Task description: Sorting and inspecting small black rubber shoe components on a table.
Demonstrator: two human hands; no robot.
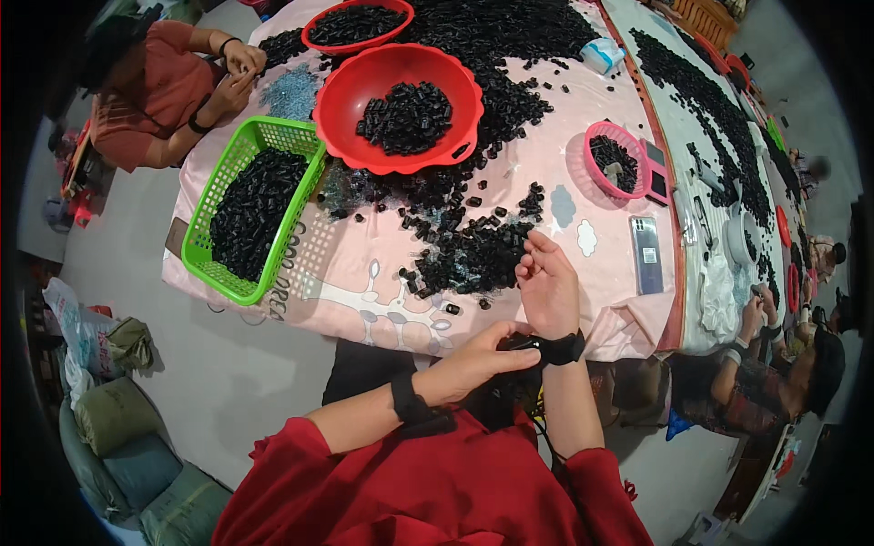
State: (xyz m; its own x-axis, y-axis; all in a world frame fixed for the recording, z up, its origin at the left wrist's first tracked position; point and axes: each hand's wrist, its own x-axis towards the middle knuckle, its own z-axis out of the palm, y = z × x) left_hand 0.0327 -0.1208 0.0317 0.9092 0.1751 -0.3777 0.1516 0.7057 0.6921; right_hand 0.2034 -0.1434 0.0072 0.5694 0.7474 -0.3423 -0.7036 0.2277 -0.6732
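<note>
My left hand [478,364] reaches across to my right wrist, its fingers and thumb closed on the black wristband [560,348] there. Palm turned up, my right hand [550,284] rests at the near right edge of a heap of small black plastic pieces [469,259]. Its fingers are loosely bent and apart, and I see nothing held in them. Thin clear bits lie mixed into the heap. Another black band [407,398] circles my left wrist.
Beyond the heap stand a red scalloped bowl [332,109] and a green basket [300,214], both with black pieces inside. A pink basket [590,164] and a phone [647,255] lie to the right. One person [146,100] works at far left, others along the right table.
</note>
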